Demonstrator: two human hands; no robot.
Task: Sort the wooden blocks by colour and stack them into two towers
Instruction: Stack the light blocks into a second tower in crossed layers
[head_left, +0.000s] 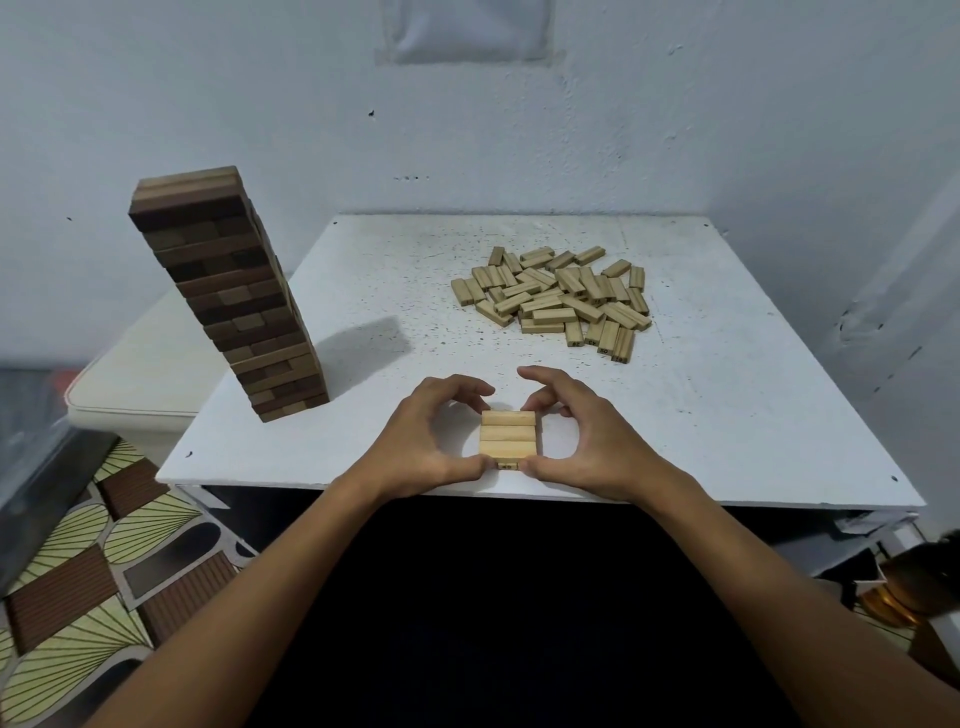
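Light blocks (508, 439), stacked at the near table (727, 415) edge, are pinched between left hand (434, 439) and right hand (582, 441).

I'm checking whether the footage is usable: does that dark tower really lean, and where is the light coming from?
Head view: wide-angle distortion most likely tilts the dark tower near the frame's left edge; its shadow falls to the right across the table, so light comes from the left; the focus is sharp and there is no glare.
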